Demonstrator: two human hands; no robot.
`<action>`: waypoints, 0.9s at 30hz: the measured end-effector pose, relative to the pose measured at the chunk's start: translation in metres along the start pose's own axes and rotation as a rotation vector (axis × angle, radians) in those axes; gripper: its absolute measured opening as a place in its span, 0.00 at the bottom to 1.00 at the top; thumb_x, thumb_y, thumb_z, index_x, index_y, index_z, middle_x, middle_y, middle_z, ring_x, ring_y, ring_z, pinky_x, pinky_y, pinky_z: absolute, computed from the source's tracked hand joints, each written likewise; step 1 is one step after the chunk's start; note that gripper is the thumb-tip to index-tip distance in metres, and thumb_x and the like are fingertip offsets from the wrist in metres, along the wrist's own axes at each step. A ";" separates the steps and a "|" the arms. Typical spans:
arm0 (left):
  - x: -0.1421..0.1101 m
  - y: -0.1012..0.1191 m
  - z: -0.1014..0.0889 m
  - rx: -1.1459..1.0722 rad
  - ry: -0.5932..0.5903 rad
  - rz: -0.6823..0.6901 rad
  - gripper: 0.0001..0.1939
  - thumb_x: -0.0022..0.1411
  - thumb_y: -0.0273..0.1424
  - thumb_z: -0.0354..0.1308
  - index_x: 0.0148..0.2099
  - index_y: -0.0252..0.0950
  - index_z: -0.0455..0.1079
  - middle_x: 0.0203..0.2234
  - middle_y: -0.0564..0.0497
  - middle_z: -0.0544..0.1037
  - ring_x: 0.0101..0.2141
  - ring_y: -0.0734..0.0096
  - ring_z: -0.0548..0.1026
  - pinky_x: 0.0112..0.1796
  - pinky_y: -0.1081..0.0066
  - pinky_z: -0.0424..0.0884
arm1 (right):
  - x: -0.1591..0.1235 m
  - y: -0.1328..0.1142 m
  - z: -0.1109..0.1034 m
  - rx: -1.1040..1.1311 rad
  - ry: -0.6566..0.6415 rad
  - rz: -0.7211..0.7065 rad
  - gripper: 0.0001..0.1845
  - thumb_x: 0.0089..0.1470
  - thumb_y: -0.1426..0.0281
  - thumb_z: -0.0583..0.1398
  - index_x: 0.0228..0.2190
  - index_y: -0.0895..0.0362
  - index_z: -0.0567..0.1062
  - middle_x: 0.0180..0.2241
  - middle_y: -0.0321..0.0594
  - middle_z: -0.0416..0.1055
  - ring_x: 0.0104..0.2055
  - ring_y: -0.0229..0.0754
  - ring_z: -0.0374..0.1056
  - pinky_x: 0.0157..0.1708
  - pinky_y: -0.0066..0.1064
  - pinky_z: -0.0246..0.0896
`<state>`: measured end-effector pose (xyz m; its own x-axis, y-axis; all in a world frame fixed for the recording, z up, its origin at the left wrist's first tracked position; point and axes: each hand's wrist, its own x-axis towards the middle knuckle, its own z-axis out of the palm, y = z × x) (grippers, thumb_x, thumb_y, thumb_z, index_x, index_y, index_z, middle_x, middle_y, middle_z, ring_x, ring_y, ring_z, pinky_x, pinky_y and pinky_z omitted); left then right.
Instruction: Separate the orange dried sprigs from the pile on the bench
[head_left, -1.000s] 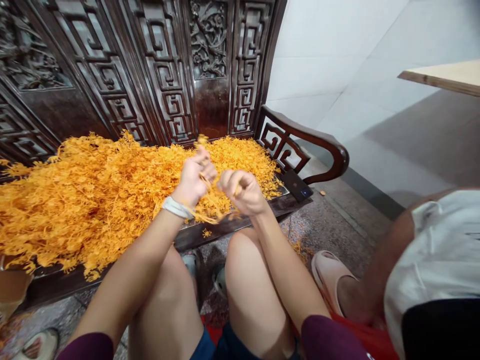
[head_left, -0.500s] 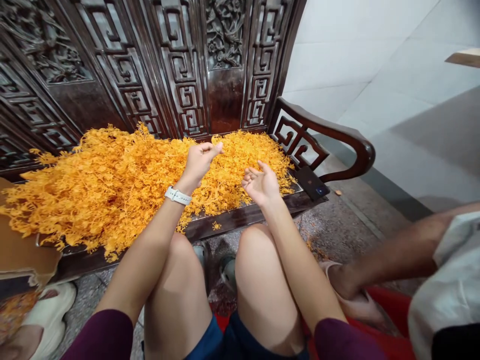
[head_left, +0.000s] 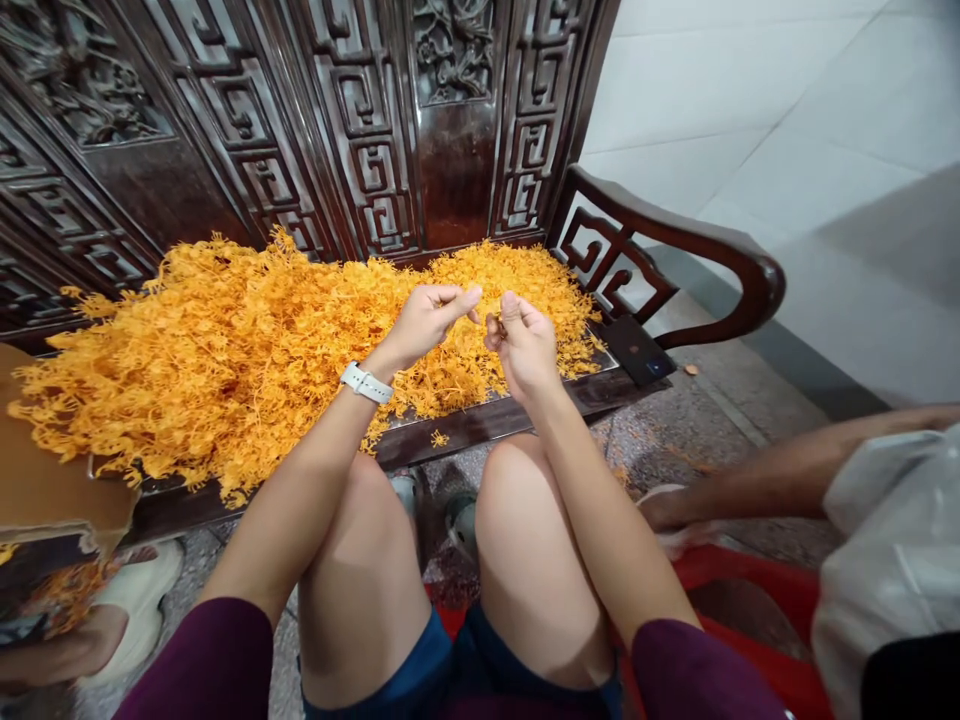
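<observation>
A big heap of orange stringy plastic pieces (head_left: pixel 225 350) covers the seat of a dark carved wooden bench (head_left: pixel 487 420) in front of my knees. Both my hands hover just above the heap's right part, close together. My left hand (head_left: pixel 431 315), with a white watch (head_left: pixel 366 382) on the wrist, has its fingers curled and its thumb and forefinger pointing right. My right hand (head_left: pixel 525 345) faces it with the fingertips pinched together near the left fingertips. Whatever lies between the fingertips is too small to tell against the orange behind.
A dark phone (head_left: pixel 637 350) lies on the bench's right end beside the curved armrest (head_left: pixel 720 250). Another person's arm (head_left: pixel 787 480) reaches in from the right above a red basin (head_left: pixel 750 590). Brown cardboard (head_left: pixel 52 490) and a pale shoe (head_left: pixel 142 590) sit at the left.
One second ago both fists pulled at an orange bunch. Half a second ago the hands were apart and open. Now they have come together again, fingertips nearly touching.
</observation>
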<state>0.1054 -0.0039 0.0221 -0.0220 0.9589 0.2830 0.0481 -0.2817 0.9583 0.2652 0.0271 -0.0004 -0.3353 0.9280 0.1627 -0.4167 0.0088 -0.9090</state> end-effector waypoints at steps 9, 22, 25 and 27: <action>0.003 -0.009 0.012 -0.040 0.100 0.124 0.34 0.57 0.59 0.69 0.21 0.38 0.61 0.15 0.59 0.57 0.17 0.81 0.54 0.19 0.73 0.49 | -0.005 0.002 -0.001 -0.118 -0.296 -0.144 0.24 0.66 0.48 0.64 0.30 0.53 0.68 0.23 0.30 0.61 0.24 0.34 0.56 0.28 0.31 0.52; 0.012 -0.018 -0.040 -0.155 0.447 -0.056 0.25 0.67 0.55 0.63 0.33 0.39 0.70 0.14 0.64 0.49 0.14 0.81 0.47 0.17 0.75 0.49 | -0.067 -0.032 0.047 0.032 -1.027 0.014 0.09 0.67 0.64 0.66 0.37 0.57 0.80 0.32 0.38 0.76 0.33 0.35 0.71 0.35 0.30 0.65; 0.006 -0.013 -0.027 -0.081 0.398 -0.005 0.23 0.65 0.54 0.66 0.33 0.39 0.71 0.15 0.63 0.52 0.15 0.81 0.49 0.18 0.74 0.48 | -0.039 -0.028 0.029 0.247 -0.430 0.152 0.15 0.65 0.54 0.66 0.41 0.53 0.79 0.26 0.32 0.68 0.25 0.34 0.60 0.28 0.30 0.58; 0.004 -0.012 -0.022 -0.037 0.363 0.013 0.24 0.63 0.54 0.68 0.32 0.39 0.72 0.16 0.62 0.53 0.16 0.81 0.49 0.18 0.74 0.47 | -0.021 -0.026 0.014 0.362 -0.168 0.260 0.17 0.66 0.53 0.62 0.41 0.54 0.79 0.24 0.30 0.62 0.23 0.34 0.53 0.26 0.30 0.55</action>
<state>0.0830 0.0027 0.0127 -0.3752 0.8823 0.2842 0.0143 -0.3011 0.9535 0.2709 0.0022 0.0256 -0.5868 0.8090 0.0347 -0.5589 -0.3736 -0.7403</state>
